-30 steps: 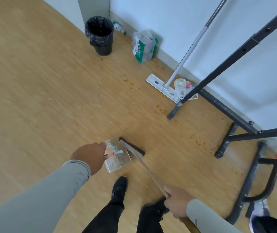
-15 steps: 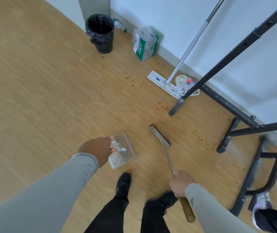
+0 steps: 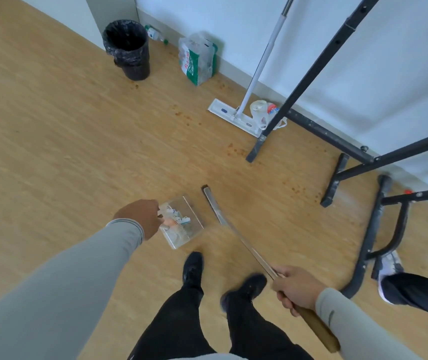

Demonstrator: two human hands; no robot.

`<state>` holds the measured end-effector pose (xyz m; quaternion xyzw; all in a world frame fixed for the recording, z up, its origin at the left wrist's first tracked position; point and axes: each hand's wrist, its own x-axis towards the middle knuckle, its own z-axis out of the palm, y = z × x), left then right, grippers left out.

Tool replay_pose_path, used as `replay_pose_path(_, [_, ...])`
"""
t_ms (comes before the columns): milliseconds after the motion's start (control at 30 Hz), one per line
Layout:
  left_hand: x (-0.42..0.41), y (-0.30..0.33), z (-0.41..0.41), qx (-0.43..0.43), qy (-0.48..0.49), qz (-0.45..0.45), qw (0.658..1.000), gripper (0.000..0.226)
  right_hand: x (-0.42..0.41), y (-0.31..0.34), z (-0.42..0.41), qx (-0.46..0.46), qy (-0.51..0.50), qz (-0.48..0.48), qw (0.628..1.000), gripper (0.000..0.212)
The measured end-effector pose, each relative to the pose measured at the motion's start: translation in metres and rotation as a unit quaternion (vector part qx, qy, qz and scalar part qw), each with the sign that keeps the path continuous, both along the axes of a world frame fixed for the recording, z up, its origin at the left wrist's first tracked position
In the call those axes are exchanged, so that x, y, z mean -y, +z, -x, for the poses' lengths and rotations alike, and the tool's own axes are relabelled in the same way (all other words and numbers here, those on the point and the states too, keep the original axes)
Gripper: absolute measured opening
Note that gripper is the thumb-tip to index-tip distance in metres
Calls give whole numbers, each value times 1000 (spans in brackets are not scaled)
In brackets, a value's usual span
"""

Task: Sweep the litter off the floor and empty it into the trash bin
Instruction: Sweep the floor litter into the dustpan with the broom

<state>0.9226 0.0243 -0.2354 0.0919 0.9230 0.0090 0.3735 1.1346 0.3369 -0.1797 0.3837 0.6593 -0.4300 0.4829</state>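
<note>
Wood-grain flooring (image 3: 52, 131) fills the head view, running to a white wall (image 3: 389, 48) at the far right. At the far end, beside a grey corner, stands the black trash bin (image 3: 127, 49) lined with a dark bag, upright and open at the top. Just right of it a plastic bottle (image 3: 155, 35) lies at the baseboard, and a green-and-white plastic bag (image 3: 197, 59) sits against the wall. Further right a white flat mop (image 3: 236, 116) rests on the floor with its pole leaning up the wall, a small tied bag of rubbish (image 3: 264, 111) touching its right end. A black metal rack (image 3: 337, 149) spreads its legs over the right side.

Near me, my left hand (image 3: 140, 216) has its fingers curled round the near edge of a clear dustpan (image 3: 181, 222), which holds white and orange litter (image 3: 175, 219). My right hand (image 3: 296, 285) is clamped on the wooden handle of the brush (image 3: 218, 209), whose head points far and sits just right of the dustpan, apart from it. I cannot tell whether the pan touches the floor. My black shoes (image 3: 194, 266) stand between my hands. Someone else's white shoe (image 3: 389, 271) shows at the right edge.
</note>
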Motion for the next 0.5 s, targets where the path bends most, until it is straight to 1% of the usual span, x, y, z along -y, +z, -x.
replay_pose_path(100, [22,10,-17,-15,-5,8,1000,28,-2,6,-24,-8,-33,-46,998,42])
replay_pose_path(200, [42,29,-37,-30,-9,14,999,27,-14,7,-40,18,-57,-68,996,24])
replay_pose_path(300, [64,53,-65,-45,4,19,999,25,-30,1,-54,27,-57,-83,995,15])
replay_pose_path(333, [72,60,-76,-46,13,23,999,24,-34,-3,-58,27,-58,-89,994,13])
replay_pose_path(400, [85,71,-99,-57,27,34,997,23,-39,-16,-69,33,-70,-92,993,18])
replay_pose_path(500, [97,77,-121,-68,18,49,996,26,-39,-33,-86,48,-79,-94,991,23])
